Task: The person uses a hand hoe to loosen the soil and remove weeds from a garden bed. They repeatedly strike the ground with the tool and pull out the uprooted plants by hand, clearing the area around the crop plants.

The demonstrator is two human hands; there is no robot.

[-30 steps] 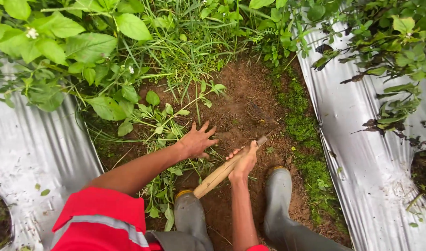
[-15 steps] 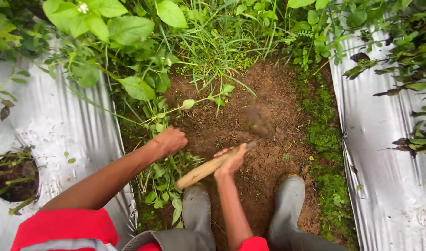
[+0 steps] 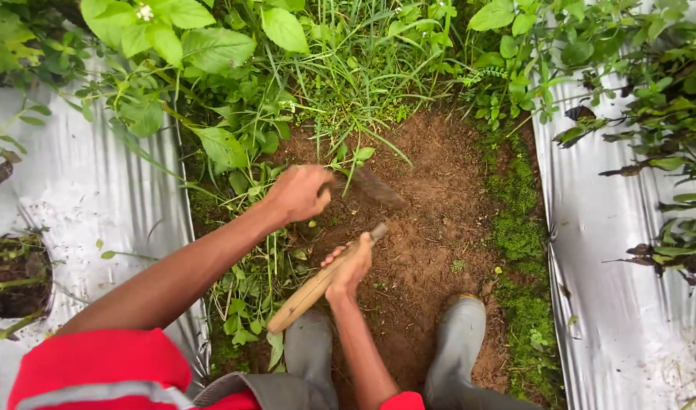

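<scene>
A wooden-handled hoe [image 3: 329, 277] is clamped in the right hand [image 3: 352, 266], its blade [image 3: 378, 187] down on the bare soil patch [image 3: 431, 228]. Just left of the blade, weed stems [image 3: 340, 163] are gripped by the closed left hand [image 3: 299, 193]. Grey boots [image 3: 458, 349] stand at the patch's near edge, silver mulch sheets [image 3: 614, 250] flanking it.

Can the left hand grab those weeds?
Probably yes. The left hand is already closed right at the weeds, with nothing between; the right hand keeps the wooden-handled tool lower down.

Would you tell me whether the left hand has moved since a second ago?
Yes. The left hand, spread open on the weeds earlier, is now a fist beside the tool blade, nearer the bare soil patch.
</scene>
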